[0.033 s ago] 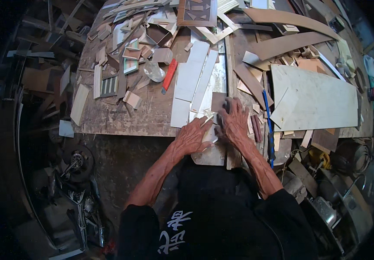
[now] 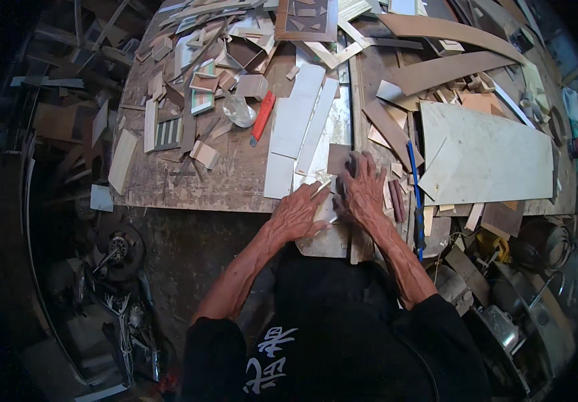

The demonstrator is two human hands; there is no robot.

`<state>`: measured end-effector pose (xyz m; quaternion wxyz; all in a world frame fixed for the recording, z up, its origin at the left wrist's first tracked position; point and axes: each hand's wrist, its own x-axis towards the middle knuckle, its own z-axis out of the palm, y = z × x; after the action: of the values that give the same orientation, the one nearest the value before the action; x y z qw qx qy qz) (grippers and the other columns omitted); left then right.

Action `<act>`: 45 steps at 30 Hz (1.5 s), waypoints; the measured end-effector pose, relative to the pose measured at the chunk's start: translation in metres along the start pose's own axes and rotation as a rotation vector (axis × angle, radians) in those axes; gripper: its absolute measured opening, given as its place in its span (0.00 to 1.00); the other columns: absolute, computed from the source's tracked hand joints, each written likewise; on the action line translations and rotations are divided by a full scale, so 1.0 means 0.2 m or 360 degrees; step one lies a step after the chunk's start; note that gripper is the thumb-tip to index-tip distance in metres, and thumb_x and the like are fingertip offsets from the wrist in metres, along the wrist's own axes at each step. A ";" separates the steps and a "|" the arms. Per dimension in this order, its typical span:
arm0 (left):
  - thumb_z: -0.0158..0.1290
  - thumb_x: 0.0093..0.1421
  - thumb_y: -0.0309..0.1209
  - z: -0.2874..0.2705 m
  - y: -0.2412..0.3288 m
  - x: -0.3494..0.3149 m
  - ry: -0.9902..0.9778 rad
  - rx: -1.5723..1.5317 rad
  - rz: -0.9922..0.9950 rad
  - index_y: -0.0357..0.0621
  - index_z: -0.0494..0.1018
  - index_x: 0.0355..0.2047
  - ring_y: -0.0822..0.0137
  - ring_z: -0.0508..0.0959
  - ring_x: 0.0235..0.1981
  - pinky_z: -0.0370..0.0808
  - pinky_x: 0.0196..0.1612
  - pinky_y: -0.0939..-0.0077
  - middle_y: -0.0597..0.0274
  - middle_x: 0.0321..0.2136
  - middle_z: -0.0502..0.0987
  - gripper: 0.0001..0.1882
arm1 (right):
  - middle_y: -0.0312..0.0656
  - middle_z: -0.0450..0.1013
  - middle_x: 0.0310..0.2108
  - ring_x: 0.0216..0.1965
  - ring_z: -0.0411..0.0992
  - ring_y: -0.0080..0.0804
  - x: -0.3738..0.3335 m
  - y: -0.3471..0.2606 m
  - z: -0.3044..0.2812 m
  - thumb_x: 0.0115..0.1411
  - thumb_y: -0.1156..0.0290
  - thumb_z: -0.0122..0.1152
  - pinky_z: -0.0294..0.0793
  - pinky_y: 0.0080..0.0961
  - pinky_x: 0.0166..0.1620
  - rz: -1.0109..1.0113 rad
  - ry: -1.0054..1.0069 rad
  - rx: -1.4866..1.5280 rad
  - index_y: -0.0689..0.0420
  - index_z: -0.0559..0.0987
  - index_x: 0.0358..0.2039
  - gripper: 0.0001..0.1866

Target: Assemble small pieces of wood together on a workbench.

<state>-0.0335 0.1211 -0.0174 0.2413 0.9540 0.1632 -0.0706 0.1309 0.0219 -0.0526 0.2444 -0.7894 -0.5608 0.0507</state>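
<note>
Both my hands work low over the near edge of the wooden bench. My left hand point(image 2: 297, 213) rests with thumb and index finger on either side of a small pale piece of board point(image 2: 326, 209), holding it. Close on its right, my right hand point(image 2: 366, 189) bends its fingers downward; the tips are dark and smeared, so what they touch is hidden. Just beyond the fingers lies a flat brown square point(image 2: 338, 158). White strips of board point(image 2: 297, 120) stretch away from my left hand, partly overlapping. A red-handled cutter knife point(image 2: 262, 119) lies left of them.
Offcuts and small wooden blocks crowd the bench point(image 2: 195, 187) at far left. A large pale panel point(image 2: 486, 154) lies on the right, beside a blue rod point(image 2: 414, 181). Curved brown boards point(image 2: 450, 33) lie behind. Below the bench, machine parts point(image 2: 118, 251) stand at left.
</note>
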 end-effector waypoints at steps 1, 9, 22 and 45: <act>0.62 0.47 0.49 0.02 -0.01 -0.01 0.0086 0.0008 0.0031 0.37 0.61 0.58 0.50 0.68 0.52 0.68 0.55 0.60 0.46 0.56 0.64 0.43 | 0.48 0.57 0.57 0.63 0.50 0.52 0.00 0.01 0.01 0.48 0.69 0.58 0.46 0.70 0.57 -0.0009 -0.0056 -0.0138 0.54 0.77 0.38 0.14; 0.61 0.49 0.47 0.01 0.01 -0.01 -0.0058 -0.0138 -0.0087 0.35 0.57 0.60 0.47 0.63 0.58 0.61 0.61 0.60 0.43 0.60 0.60 0.44 | 0.46 0.57 0.58 0.64 0.49 0.53 0.03 -0.04 -0.03 0.43 0.65 0.65 0.43 0.69 0.59 0.0094 -0.0095 -0.0064 0.56 0.76 0.35 0.17; 0.61 0.48 0.46 0.01 0.00 0.00 -0.0026 -0.0130 -0.0054 0.31 0.60 0.57 0.50 0.66 0.54 0.63 0.58 0.63 0.41 0.56 0.61 0.43 | 0.43 0.57 0.58 0.66 0.47 0.50 0.18 -0.04 -0.07 0.48 0.70 0.62 0.45 0.63 0.61 -0.0149 -0.0380 0.0170 0.43 0.82 0.38 0.14; 0.61 0.48 0.46 0.02 0.00 0.01 -0.0026 -0.0112 -0.0048 0.29 0.66 0.51 0.48 0.64 0.55 0.62 0.59 0.61 0.40 0.55 0.61 0.37 | 0.42 0.59 0.57 0.66 0.47 0.48 0.19 -0.02 -0.09 0.51 0.73 0.58 0.40 0.65 0.63 -0.0182 -0.0511 0.0118 0.48 0.82 0.32 0.09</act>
<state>-0.0331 0.1196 -0.0223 0.2750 0.9418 0.1780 -0.0760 0.1470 0.0518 -0.0270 0.1831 -0.7285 -0.6343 0.1828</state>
